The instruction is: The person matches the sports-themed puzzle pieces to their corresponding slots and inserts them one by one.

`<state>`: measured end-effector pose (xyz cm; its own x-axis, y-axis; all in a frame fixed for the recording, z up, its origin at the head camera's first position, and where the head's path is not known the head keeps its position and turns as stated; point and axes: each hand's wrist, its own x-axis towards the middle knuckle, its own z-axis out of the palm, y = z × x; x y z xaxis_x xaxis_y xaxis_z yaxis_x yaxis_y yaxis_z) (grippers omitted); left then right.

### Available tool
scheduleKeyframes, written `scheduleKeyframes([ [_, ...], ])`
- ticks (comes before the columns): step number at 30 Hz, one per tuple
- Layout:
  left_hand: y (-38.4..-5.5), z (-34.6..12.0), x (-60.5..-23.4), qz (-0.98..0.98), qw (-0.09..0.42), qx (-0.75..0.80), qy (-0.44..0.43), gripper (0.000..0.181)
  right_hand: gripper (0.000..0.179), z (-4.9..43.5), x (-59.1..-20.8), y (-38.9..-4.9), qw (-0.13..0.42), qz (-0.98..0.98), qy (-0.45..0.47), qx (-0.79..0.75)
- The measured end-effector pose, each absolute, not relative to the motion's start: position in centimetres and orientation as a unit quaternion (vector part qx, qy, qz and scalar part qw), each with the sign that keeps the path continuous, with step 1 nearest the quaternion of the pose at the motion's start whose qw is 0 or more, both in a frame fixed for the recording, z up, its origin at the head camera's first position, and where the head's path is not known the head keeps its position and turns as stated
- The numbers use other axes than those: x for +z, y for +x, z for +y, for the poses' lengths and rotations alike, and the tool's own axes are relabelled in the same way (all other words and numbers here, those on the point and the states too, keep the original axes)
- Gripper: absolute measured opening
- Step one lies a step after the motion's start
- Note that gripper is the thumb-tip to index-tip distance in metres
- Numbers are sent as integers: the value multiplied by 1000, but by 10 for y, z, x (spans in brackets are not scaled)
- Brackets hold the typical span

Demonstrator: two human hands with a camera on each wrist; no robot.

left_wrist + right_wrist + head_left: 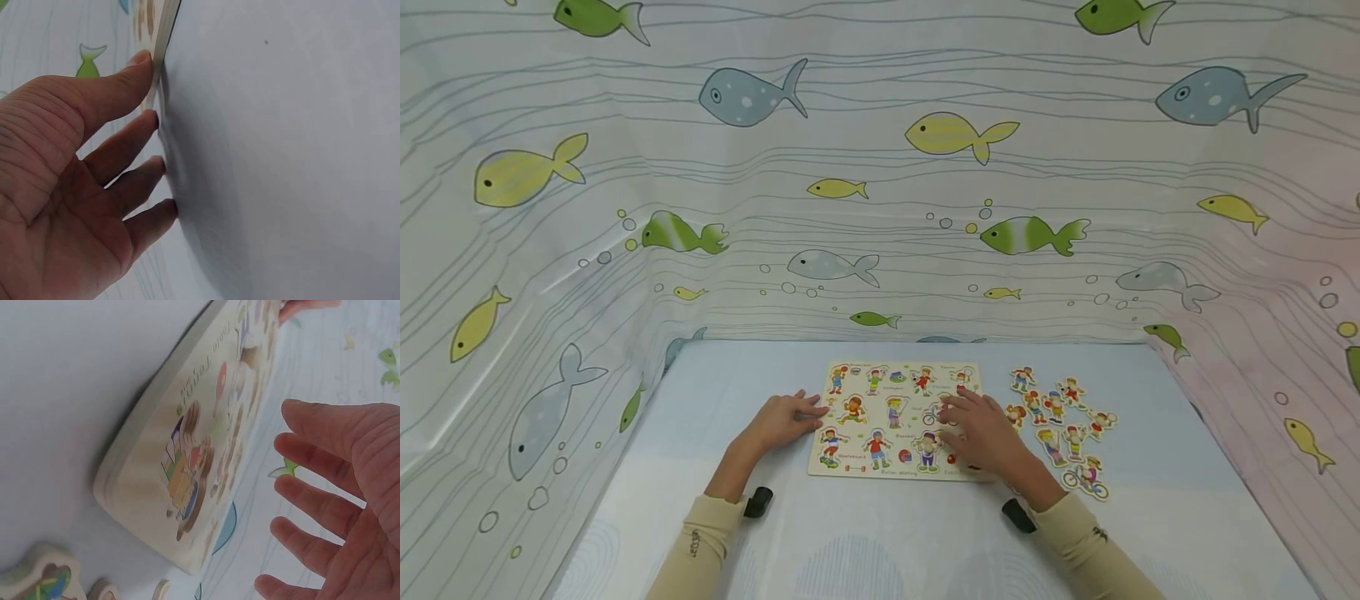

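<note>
A wooden picture board (817, 467) with sports figures and printed words lies flat on the table. At its left edge is my left hand (784, 419); in the left wrist view the thumb (134, 81) touches the board's edge and the other fingertips meet the table surface. My right hand (988, 433) hovers over the board's right part, covering some of its figures. The right wrist view shows the fingers (319, 497) spread and loosely bent, with nothing between them. Recesses with printed figures show on the board (140, 506) there.
Several loose figure pieces lie right of the board, among them a cyclist (1086, 477) and a soccer player (1072, 390). A fish-patterned curtain (880, 225) surrounds the pale blue table (880, 542) at the back and sides.
</note>
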<state>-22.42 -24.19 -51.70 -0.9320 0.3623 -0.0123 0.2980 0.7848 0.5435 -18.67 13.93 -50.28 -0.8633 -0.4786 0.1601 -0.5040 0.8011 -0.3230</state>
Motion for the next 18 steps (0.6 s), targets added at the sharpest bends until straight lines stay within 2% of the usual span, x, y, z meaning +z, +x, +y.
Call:
scheduleKeyframes([
  [18, -223, -242, -517, 942, 55, 280, 178, 29, 22, 167, -508, -216, 56, -957, 216, 185],
])
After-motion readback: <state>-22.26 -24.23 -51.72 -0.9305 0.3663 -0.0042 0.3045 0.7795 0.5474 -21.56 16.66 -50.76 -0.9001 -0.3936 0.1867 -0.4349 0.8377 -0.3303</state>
